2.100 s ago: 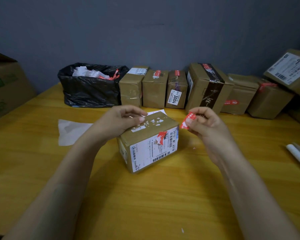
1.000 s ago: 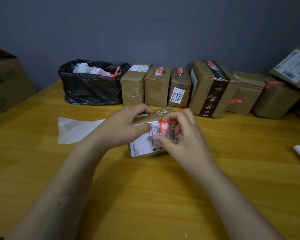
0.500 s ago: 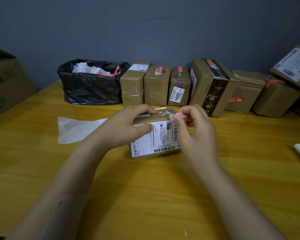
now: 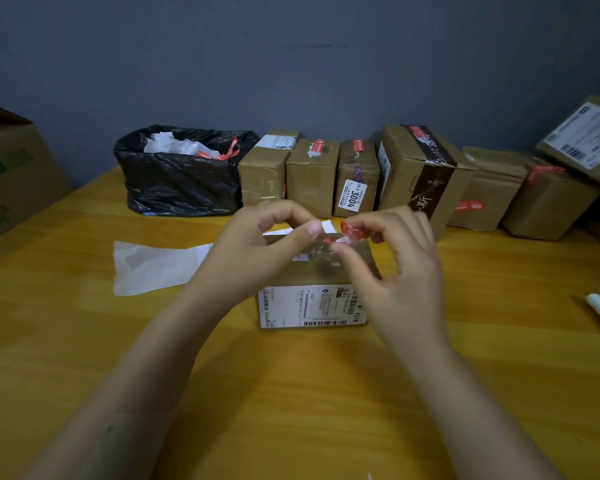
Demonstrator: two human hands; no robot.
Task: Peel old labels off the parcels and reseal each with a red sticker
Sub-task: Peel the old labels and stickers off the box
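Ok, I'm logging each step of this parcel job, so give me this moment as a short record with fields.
surface: wooden table
parcel in work: box, printed label facing the camera
left hand: pinching a white strip above the box
right hand: pinching a red sticker
waste: black bag with paper scraps
behind: row of parcels along the wall

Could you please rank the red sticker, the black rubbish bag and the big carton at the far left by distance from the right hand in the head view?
1. Red sticker: pinched in the right hand itself.
2. Black rubbish bag: back left, by the wall.
3. Big carton: far left edge.
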